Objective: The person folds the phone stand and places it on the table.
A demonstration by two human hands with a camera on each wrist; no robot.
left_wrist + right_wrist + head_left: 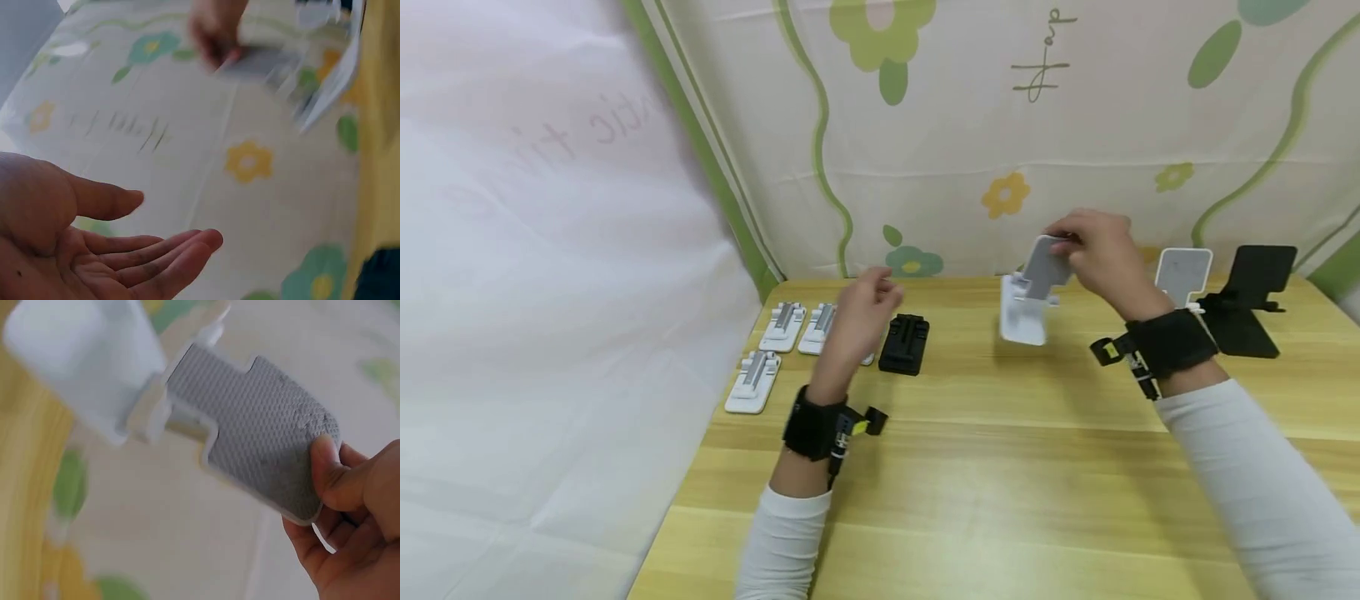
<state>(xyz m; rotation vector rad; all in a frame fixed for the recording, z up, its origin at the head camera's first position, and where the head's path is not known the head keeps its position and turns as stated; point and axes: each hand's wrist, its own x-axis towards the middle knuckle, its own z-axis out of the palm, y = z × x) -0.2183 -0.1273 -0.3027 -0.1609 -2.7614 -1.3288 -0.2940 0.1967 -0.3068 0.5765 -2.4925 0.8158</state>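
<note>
My right hand [1097, 250] pinches the top edge of an unfolded white phone stand [1022, 321], thumb on the grey ribbed pad [269, 437] of its back plate. The stand looks tilted, its base over the table toward the back; whether it touches the wood I cannot tell. My left hand [861, 321] hovers above the folded stands at the left, holding nothing. In the left wrist view its fingers [156, 262] are loosely extended, apart from the thumb. Just right of it lies a folded black phone stand [905, 344]; a folded white stand beneath it is partly hidden.
Folded white phone stands [782, 327] lie in rows at the table's left edge. At the right, an unfolded white stand [1183, 275] and an unfolded black stand [1247, 300] stand upright. A flowered curtain [940, 142] hangs behind the wooden table [962, 483].
</note>
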